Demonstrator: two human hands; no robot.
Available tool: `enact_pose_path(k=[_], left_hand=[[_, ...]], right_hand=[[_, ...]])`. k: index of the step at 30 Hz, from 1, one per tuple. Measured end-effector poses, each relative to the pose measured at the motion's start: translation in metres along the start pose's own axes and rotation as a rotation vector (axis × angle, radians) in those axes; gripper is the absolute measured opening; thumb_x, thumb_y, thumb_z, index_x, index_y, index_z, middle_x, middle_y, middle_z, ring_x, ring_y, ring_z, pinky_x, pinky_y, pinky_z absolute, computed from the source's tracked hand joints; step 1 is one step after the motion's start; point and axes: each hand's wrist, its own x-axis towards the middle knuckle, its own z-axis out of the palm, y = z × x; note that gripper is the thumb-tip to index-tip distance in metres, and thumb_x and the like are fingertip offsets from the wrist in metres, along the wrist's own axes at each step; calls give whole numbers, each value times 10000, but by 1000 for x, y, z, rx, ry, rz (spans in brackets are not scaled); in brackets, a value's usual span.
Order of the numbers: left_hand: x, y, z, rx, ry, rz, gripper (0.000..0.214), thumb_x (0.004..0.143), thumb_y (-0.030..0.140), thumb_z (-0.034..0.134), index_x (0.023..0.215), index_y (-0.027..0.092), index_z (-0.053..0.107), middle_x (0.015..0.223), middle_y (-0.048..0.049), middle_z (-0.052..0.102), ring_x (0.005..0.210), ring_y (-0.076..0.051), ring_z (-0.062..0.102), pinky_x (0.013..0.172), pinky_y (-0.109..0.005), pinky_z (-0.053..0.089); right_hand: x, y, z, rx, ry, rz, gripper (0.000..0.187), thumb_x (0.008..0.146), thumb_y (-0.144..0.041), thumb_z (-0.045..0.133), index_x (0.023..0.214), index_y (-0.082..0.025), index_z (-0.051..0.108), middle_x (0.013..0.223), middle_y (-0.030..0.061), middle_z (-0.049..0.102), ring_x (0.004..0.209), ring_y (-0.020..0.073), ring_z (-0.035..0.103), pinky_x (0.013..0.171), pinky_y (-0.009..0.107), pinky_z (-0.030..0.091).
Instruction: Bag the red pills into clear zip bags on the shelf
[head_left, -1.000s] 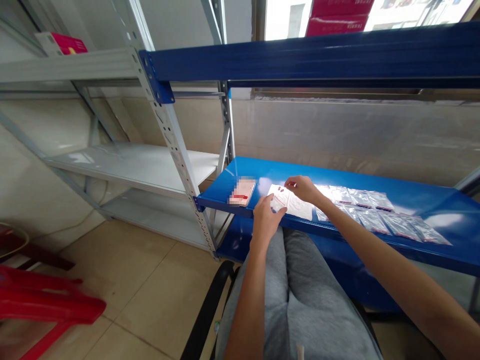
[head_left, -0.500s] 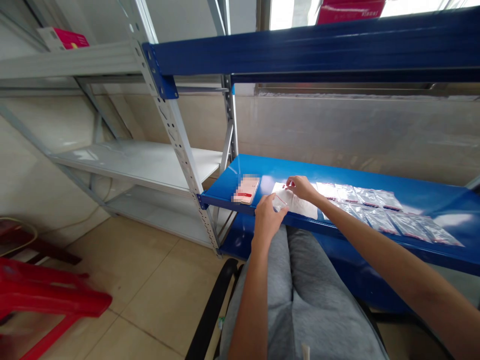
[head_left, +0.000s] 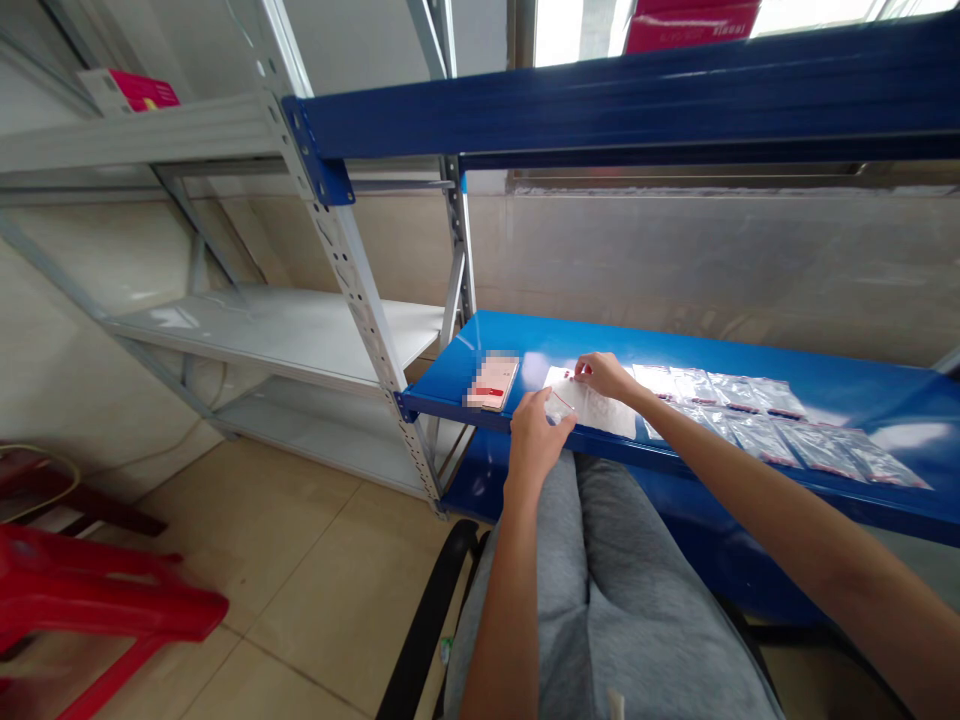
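I sit facing a blue metal shelf (head_left: 750,360) at lap height. My left hand (head_left: 534,436) is at the shelf's front edge, its fingers pinched on a small clear zip bag (head_left: 559,404). My right hand (head_left: 604,374) rests on a flat stack of clear plastic bags (head_left: 600,410), with its fingers closed on the stack's far edge. Several more small clear bags with red strips (head_left: 757,412) lie in rows to the right of my right arm. A small pink and white card (head_left: 493,381) lies flat on the shelf to the left of my hands.
A blue beam (head_left: 637,105) spans overhead with a red box (head_left: 686,22) above it. Grey metal shelving (head_left: 277,330) stands to the left, with a pink box (head_left: 129,90) on its upper shelf. A red plastic stool (head_left: 105,590) is on the tiled floor at lower left.
My left hand has closed on the small bag at the near edge of the stack. My right hand has stayed on the stack. My head has shifted slightly.
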Motion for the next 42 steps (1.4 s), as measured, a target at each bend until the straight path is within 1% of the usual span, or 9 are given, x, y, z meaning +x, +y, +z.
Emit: enact_pose_path(k=[5,8,14,18,20,22,26,33,42], left_hand=[[0,-1,0,-5,1,2,461,834,286,750,1270,177,646,1184,-112,681,1115,-254,655,1020,-382,513],[0,-1,0,-6,9,4,457,829,274,761,1260,180,645,1169,-106,681,1120,-253,652,1016,-377,510],[0,3,1,-16,30,27,443,843,256,762,1254,147,637,1160,-121,682,1122,-262,650,1006,-384,512],[0,5,1,-19,32,30,422,845,259,760,1241,167,646,1109,-102,689,1072,-252,664,982,-378,522],[0,5,1,-16,27,28,420,844,253,754,1243,175,649,1112,-98,685,1029,-239,671,955,-368,532],[0,4,1,-6,24,24,441,835,254,757,1255,171,648,1128,-101,682,1007,-233,671,947,-366,535],[1,3,1,13,20,15,475,831,281,753,1275,152,643,1146,-112,684,1018,-239,666,972,-379,529],[0,1,-2,12,21,-4,440,830,276,749,1248,170,660,1136,-102,686,1063,-243,664,988,-371,520],[0,-1,-2,20,24,-9,452,835,290,748,1260,169,655,1151,-108,686,1081,-251,660,990,-379,518]], right_hand=[[-5,-2,-13,25,35,10,175,918,-160,609,968,-136,775,948,110,766,821,190,660,672,248,405],[-16,-8,-27,167,27,-48,188,917,-244,607,946,-162,774,907,86,757,774,179,641,654,253,410],[-44,-39,-54,401,-203,-327,275,903,-378,611,965,-164,772,789,44,721,676,146,578,612,245,408],[-47,-48,-60,386,-298,-355,256,917,-306,572,948,-159,780,805,50,735,656,136,597,606,235,421],[-41,-42,-57,359,-252,-283,259,925,-238,536,972,-162,779,836,57,751,650,134,617,610,233,431],[-32,-32,-51,278,-135,-177,254,908,-174,538,984,-165,781,889,71,769,701,148,651,646,237,445],[-16,-16,-29,78,28,-7,220,897,-151,585,975,-155,791,952,108,778,823,200,684,692,253,446],[-8,-14,2,37,34,11,187,923,-177,620,1023,-139,773,990,111,778,844,193,678,684,242,414],[-6,-14,2,12,31,-1,222,891,-108,595,1001,-134,786,996,108,781,861,192,675,692,234,402]])
